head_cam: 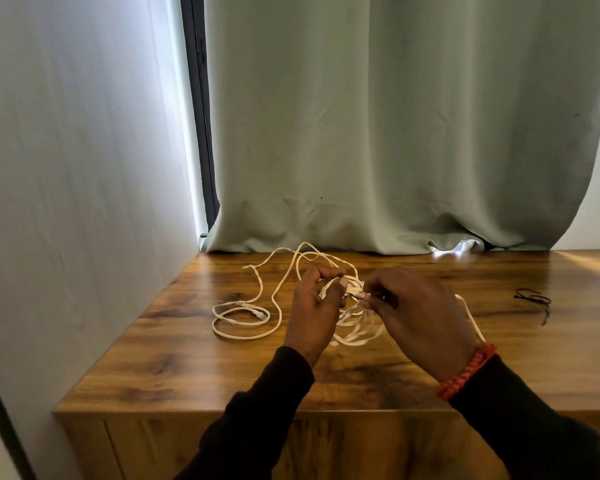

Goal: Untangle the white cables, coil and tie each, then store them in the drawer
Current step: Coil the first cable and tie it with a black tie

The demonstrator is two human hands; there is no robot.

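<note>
Above the tabletop, both hands, left hand and right hand, pinch the knotted middle of the white cables, which look light, limp and snag-prone, best gripped near the plugs.

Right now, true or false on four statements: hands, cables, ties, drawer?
1. Both hands pinch the white cables: left hand, right hand. True.
2. The cables are already coiled and tied. False: they lie in loose tangled loops on the wooden top.
3. Dark ties lie to the right, apart from the cables. True.
4. The drawer stands open. False: the cabinet front is closed.
</note>
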